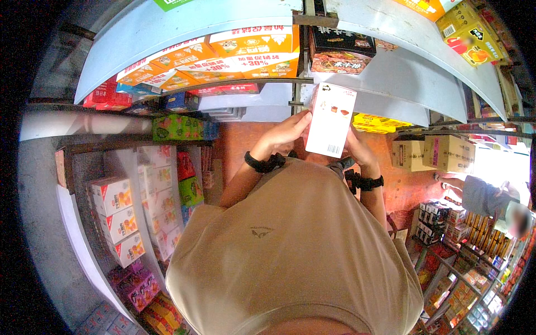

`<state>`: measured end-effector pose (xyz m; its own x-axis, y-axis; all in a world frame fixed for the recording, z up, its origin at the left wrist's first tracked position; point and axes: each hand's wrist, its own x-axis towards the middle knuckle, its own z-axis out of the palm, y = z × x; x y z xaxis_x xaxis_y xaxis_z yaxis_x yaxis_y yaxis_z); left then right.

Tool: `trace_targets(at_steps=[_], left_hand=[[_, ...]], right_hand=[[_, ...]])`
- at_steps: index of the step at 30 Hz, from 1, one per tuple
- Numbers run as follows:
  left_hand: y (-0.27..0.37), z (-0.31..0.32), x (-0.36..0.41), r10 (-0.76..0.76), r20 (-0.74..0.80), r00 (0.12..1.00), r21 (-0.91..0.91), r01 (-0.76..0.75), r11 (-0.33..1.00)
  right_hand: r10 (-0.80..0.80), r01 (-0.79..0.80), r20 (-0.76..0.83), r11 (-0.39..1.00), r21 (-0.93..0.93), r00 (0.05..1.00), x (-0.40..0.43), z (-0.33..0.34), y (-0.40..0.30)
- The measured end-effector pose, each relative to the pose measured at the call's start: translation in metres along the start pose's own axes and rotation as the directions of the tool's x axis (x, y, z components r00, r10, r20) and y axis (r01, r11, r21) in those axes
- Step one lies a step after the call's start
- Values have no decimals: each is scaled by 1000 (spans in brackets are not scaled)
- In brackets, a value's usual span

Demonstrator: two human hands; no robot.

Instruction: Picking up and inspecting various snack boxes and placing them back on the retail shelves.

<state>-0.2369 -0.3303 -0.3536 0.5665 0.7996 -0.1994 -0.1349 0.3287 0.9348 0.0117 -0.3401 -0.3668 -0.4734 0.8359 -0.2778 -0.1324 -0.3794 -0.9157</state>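
Between my two hands I hold a white printed carton (331, 121), tilted slightly, with small food pictures and a barcode on the side facing up. My left hand (289, 130) grips its left side, the thumb lying along the edge. On the right side my right hand (355, 144) is partly covered by the carton. A black strap circles each wrist. Just beyond the carton, a black box with a meat picture (343, 52) stands on a metal shelf (398, 73).
Orange cartons (251, 52) line the shelf at left. Yellow packs (379, 122) sit lower at right. Brown cardboard boxes (450, 153) rest on the reddish floor (238, 142). White boxes (119, 222) are stacked on the left shelving. Another person (488, 197) is at far right, near bright light.
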Motion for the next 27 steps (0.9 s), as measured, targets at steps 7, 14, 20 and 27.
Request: trace_targets(at_steps=[7,14,20,27], left_hand=[[-7,-4,2,-7,9,1000,15,6,1000],[1,1,0,25,18,1000,8,-25,1000],[-2,-2,1,-1,26,1000,15,1,1000],[-1,-2,1,-1,39,999,-10,1,1000]], right_hand=[[36,-35,10,997,-75,999,-1,0,1],[57,-58,-15,992,-114,998,-5,-2,-2],[21,-22,-12,996,-91,1000,-5,2,-1],[13,-13,-2,995,-97,1000,-4,-2,3]])
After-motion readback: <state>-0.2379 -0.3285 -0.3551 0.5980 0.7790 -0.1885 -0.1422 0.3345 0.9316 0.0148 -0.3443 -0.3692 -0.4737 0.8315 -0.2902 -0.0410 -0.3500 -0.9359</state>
